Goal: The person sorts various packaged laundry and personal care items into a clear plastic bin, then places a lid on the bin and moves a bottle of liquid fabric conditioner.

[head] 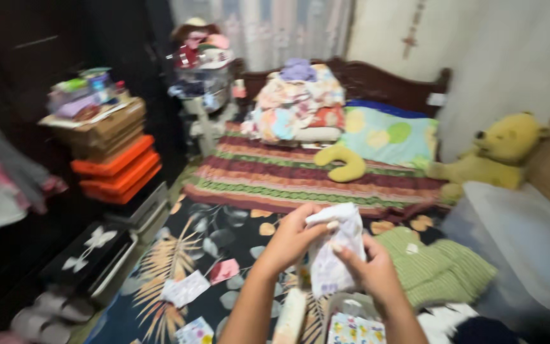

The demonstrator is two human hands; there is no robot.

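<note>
Folded clothes lie on the bed; stuffed bear sits right, stacked boxes left.

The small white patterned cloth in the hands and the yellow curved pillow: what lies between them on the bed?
In the head view, a striped blanket lies between the white patterned cloth and yellow curved pillow.

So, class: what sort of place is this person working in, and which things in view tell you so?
Most likely a bedroom: a dark carved wooden headboard, a striped woven bedspread and a yellow plush bear. Both hands hold a small white patterned cloth.
</note>
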